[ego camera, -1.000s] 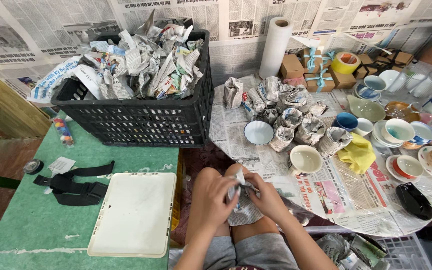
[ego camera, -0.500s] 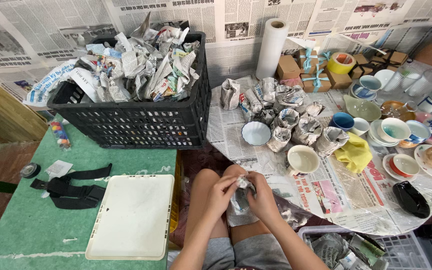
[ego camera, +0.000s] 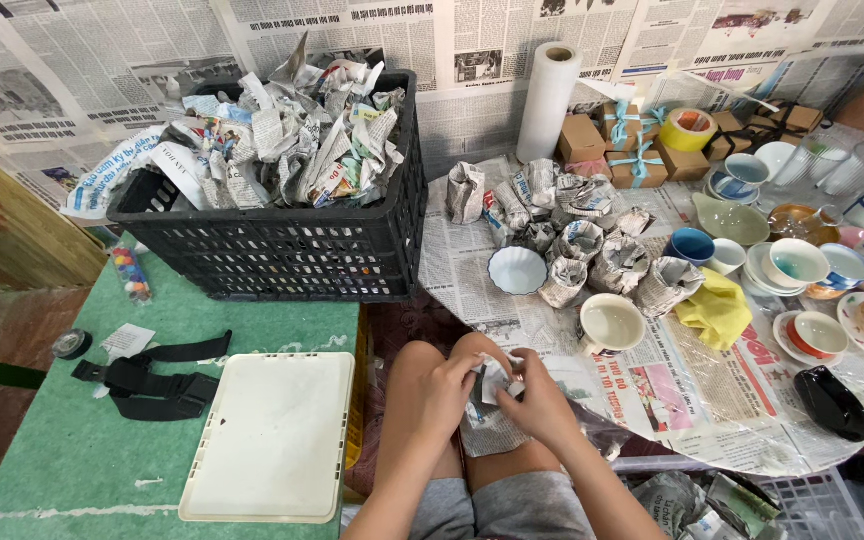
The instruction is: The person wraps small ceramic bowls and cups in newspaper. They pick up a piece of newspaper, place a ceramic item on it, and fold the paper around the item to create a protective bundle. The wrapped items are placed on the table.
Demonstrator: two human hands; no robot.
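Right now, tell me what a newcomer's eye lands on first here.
First the black crate at upper left, heaped with crumpled newspaper. Then the round table on the right, crowded with cups, bowls and paper-wrapped pieces. At bottom centre, the left hand and right hand meet over the knees around a small paper-wrapped object.

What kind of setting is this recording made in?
Probably a small home packing spot for ceramics: loose cups and bowls like the white ceramic cup on a newspaper-covered table, a black plastic crate stuffed with paper-wrapped bundles, and ribboned brown cardboard gift boxes.
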